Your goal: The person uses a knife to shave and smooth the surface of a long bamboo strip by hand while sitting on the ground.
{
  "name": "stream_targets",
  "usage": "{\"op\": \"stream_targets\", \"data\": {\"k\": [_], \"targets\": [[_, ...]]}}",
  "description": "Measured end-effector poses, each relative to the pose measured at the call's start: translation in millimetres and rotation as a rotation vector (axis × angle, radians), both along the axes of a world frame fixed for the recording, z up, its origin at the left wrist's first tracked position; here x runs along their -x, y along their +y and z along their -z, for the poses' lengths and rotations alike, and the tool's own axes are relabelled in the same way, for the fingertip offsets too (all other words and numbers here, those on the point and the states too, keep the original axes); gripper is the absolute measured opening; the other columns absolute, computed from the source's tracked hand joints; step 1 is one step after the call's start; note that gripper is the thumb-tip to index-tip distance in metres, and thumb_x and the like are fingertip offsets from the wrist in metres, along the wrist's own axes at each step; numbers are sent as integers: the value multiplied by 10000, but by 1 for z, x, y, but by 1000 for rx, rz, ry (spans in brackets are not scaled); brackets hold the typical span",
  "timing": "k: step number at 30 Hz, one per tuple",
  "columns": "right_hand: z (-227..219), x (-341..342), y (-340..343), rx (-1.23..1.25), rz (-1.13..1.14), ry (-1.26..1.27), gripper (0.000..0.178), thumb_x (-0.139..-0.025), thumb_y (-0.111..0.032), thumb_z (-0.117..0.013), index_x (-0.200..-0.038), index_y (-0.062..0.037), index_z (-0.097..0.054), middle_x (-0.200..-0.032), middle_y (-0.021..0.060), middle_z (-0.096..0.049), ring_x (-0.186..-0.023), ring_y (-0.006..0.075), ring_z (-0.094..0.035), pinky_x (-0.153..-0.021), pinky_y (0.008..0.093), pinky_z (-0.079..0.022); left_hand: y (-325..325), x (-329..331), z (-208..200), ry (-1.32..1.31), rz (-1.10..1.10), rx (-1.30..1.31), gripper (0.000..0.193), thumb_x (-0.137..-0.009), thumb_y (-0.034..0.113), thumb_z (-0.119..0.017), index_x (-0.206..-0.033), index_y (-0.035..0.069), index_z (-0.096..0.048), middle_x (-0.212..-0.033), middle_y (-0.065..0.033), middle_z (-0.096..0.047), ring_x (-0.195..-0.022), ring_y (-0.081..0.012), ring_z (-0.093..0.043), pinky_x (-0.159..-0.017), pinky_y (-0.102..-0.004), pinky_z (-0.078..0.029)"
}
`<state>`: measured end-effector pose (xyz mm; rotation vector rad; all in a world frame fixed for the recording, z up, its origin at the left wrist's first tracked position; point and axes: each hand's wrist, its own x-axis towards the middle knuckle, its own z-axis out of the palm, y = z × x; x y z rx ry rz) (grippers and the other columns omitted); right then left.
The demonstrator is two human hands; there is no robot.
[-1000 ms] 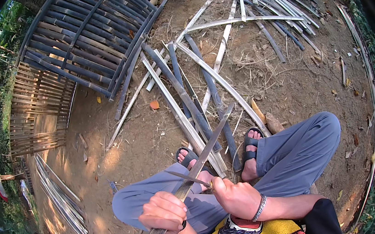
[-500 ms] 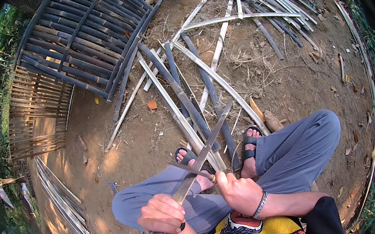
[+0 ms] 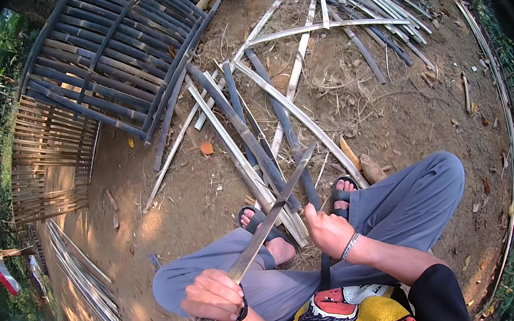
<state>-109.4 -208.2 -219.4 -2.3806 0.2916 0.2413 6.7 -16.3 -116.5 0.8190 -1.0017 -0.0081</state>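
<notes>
My left hand (image 3: 212,299) is closed around the lower part of a long split bamboo strip (image 3: 260,239). The strip slants from the lower left up past my left sandal to a point near the middle of the ground. To the right of the strip and apart from it, my right hand (image 3: 332,234) is a fist with the thumb on top, gripping a knife. The knife is mostly hidden by the fist. A narrow dark length (image 3: 325,272) shows just below that hand, and I cannot tell whether it is the blade.
Dark bamboo poles (image 3: 247,130) and pale split strips (image 3: 210,109) lie on the dirt before my feet. At the far left stands a dark bamboo slat frame (image 3: 112,53) beside a lighter slatted panel (image 3: 47,153). More strips are piled at the far right (image 3: 372,1) and left (image 3: 91,287).
The knife blade lay across the bamboo strip; my right hand has since moved up and right, off the strip. My left hand, still holding the strip, has shifted slightly down and left.
</notes>
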Motion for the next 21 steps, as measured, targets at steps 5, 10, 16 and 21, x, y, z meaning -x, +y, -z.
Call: {"op": "stream_targets", "data": {"k": [5, 10, 16, 21], "targets": [[-29, 3, 10, -21, -48, 21, 201, -880, -93, -505, -974, 20, -367, -695, 246, -606, -604, 417, -636, -493, 499, -508, 1, 1, 1, -20, 28, 10, 460, -930, 353, -611, -580, 59, -556, -461, -12, -538, -397, -129, -542, -466, -249, -486], [10, -4, -15, -43, -2, 177, 214, -834, -31, -486, -1000, 39, -372, -727, 251, -624, -677, 412, -666, -534, 473, -542, 1, 1, 1, -13, 32, 5, 460, -927, 355, -615, -578, 62, -554, -463, -9, -542, -401, -125, -547, -467, -250, -487], [-1, -1, -6, -17, -17, 68, 227, -834, -55, -507, -970, 38, -351, -681, 275, -609, -642, 429, -640, -538, 509, -511, 0, 1, 1, 18, -34, 30, 464, -929, 355, -612, -567, 72, -543, -450, -4, -535, -392, -116, -539, -467, -244, -488], [14, -10, -24, -28, -31, 164, 224, -833, -27, -478, -1014, 35, -361, -703, 266, -633, -683, 421, -663, -560, 495, -534, 1, 0, 0, 16, -28, -9, 484, -928, 382, -603, -555, 82, -534, -441, 2, -526, -374, -113, -525, -443, -236, -473]]}}
